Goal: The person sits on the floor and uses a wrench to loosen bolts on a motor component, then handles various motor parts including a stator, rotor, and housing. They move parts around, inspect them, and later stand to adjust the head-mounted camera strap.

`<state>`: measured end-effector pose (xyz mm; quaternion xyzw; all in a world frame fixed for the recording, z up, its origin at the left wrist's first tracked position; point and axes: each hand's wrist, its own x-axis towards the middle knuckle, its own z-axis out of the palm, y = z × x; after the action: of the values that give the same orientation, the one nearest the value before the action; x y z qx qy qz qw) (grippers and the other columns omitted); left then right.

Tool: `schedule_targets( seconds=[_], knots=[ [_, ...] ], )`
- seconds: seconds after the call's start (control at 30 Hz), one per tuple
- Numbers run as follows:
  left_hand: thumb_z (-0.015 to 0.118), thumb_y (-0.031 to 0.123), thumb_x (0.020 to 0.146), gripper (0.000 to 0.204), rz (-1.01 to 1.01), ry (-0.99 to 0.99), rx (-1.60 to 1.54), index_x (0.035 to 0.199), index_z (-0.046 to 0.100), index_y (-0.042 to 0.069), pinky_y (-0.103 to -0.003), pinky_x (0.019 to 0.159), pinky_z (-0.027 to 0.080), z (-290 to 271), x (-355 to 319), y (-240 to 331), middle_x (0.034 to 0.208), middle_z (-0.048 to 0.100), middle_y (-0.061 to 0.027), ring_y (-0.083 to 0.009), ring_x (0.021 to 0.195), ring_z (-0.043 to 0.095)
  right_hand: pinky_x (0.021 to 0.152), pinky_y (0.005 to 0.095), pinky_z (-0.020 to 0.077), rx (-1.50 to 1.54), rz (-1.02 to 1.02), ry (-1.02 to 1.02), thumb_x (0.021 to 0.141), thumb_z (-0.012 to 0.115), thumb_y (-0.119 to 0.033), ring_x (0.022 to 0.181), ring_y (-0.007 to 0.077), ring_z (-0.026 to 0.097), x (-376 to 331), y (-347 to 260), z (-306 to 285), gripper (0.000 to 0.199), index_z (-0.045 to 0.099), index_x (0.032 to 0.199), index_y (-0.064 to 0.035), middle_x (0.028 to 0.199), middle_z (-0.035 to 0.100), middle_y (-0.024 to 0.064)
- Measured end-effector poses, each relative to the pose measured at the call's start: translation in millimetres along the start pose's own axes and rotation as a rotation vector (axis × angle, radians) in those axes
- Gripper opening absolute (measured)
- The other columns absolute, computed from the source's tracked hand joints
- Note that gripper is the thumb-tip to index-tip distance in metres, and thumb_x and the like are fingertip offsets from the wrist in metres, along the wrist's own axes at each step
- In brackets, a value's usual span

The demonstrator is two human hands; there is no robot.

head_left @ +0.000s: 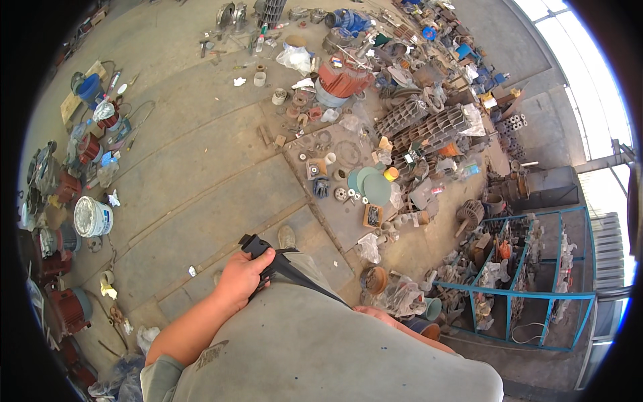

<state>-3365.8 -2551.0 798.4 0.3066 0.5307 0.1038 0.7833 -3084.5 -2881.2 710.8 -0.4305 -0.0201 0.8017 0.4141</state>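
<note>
My left hand (242, 276) is closed around a black boxy object (254, 245) held at my waist, its thumb lying along the top. What kind of object it is I cannot make out. From beside that hand a black strap (305, 278) runs across the front of my grey shirt (315, 342) to the right. Only a little of my right hand (372, 312) shows, at my right side near the strap's end. The shirt hides its fingers, so whether it holds anything is unclear.
Motor parts and metal pieces crowd the floor ahead right, around a red motor housing (343, 79). A blue metal rack (536, 295) with parts stands at right. On the left are a white bucket (93, 217) and red motors (69, 311). My shoe (287, 236) is below.
</note>
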Motion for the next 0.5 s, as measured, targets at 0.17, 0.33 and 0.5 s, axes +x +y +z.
schedule_targets(
  seconds=[0.17, 0.33, 0.5],
  knots=[
    [0.076, 0.035, 0.103, 0.029, 0.029, -0.049, 0.037, 0.097, 0.074, 0.007, -0.026, 0.053, 0.051, -2, 4, -6, 0.080, 0.072, 0.0004, -0.0078, 0.062, 0.062, 0.077, 0.0289, 0.0483, -0.174, -0.129, -0.127, 0.105, 0.072, -0.027, 0.084, 0.0102, 0.062, -3, 5, -9, 0.024, 0.069, 0.095, -0.0051, 0.097, 0.068, -0.0001],
    [0.075, 0.030, 0.103, 0.025, 0.028, -0.088, 0.050, 0.099, 0.075, 0.006, -0.026, 0.054, 0.051, -2, 8, -9, 0.081, 0.072, -0.0003, -0.0083, 0.063, 0.062, 0.075, 0.0290, 0.0479, -0.140, 0.082, -0.058, 0.105, 0.072, -0.028, 0.082, 0.0099, 0.062, -21, -11, -4, 0.026, 0.069, 0.094, -0.0051, 0.095, 0.068, -0.0007],
    [0.075, 0.030, 0.104, 0.024, 0.046, -0.100, -0.002, 0.099, 0.073, 0.006, -0.026, 0.055, 0.051, -2, 8, -8, 0.083, 0.071, 0.0005, -0.0080, 0.063, 0.060, 0.073, 0.0290, 0.0475, -0.148, 0.133, -0.040, 0.105, 0.073, -0.030, 0.080, 0.0096, 0.061, -30, -25, 2, 0.028, 0.069, 0.093, -0.0052, 0.092, 0.068, -0.0012]
  ],
)
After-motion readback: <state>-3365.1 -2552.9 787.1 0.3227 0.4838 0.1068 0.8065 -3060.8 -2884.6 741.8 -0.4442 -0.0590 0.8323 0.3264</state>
